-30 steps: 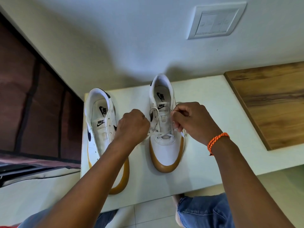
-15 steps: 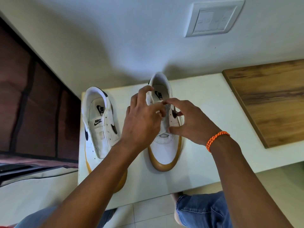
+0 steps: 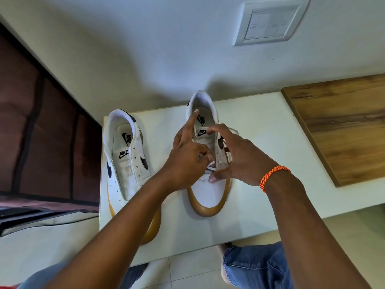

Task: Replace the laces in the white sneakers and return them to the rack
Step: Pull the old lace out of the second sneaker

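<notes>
Working the lace (image 3: 211, 166) low on the right-hand sneaker (image 3: 208, 184), whose length runs straight away from the person, the left hand (image 3: 187, 155) pinches it while the right hand (image 3: 235, 161) spreads wide over the eyelets.

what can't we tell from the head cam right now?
- Lacing on the right sneaker: head view, covered by the left hand and right hand.
- Lace: only a short bit shows; ends hidden.
- Left sneaker: toe behind the left forearm.
- Rack: out of frame.
</notes>
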{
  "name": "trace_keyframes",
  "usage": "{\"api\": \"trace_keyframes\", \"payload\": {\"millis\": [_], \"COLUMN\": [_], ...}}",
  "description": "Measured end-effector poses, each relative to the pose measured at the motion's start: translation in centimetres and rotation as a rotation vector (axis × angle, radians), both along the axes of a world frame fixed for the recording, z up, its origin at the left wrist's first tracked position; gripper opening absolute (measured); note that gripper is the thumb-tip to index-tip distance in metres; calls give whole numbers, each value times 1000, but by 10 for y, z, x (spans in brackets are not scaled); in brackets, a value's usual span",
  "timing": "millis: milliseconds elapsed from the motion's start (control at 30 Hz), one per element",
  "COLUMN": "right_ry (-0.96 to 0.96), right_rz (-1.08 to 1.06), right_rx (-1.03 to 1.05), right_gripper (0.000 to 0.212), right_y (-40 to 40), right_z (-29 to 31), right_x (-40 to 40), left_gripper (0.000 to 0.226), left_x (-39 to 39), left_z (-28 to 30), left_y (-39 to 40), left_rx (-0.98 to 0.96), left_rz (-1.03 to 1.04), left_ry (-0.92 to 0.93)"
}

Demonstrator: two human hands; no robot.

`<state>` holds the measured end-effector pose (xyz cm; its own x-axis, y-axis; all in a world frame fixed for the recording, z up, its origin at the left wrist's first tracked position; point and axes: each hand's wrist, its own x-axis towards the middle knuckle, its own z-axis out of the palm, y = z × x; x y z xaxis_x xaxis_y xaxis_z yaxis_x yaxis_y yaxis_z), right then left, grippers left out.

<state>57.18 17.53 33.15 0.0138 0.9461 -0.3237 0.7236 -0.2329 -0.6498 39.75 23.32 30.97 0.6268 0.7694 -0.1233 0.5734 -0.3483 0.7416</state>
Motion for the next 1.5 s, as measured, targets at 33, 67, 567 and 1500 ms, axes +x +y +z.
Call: {"api": "trace_keyframes", "payload": {"millis": [33, 67, 567, 1500], "right_ry": [-3, -8, -120, 10], "right_rz": [3, 6, 38, -12], "right_rx": [-4, -9, 37, 29], "right_gripper": [121, 121, 79, 68], "right_y": [0, -1, -1, -1], "right_z": [0, 0, 2, 3], "right_x": [0, -1, -2, -1], "left_gripper": [19, 20, 32, 24], "left_x": [-1, -2, -11, -15], "left_z": [4, 7, 20, 6], "left_y": [1, 1, 17, 24], "left_rx": [-31, -78, -236, 18], "left_rz": [4, 7, 439, 81], "left_ry": [-2, -16, -433, -267]}}
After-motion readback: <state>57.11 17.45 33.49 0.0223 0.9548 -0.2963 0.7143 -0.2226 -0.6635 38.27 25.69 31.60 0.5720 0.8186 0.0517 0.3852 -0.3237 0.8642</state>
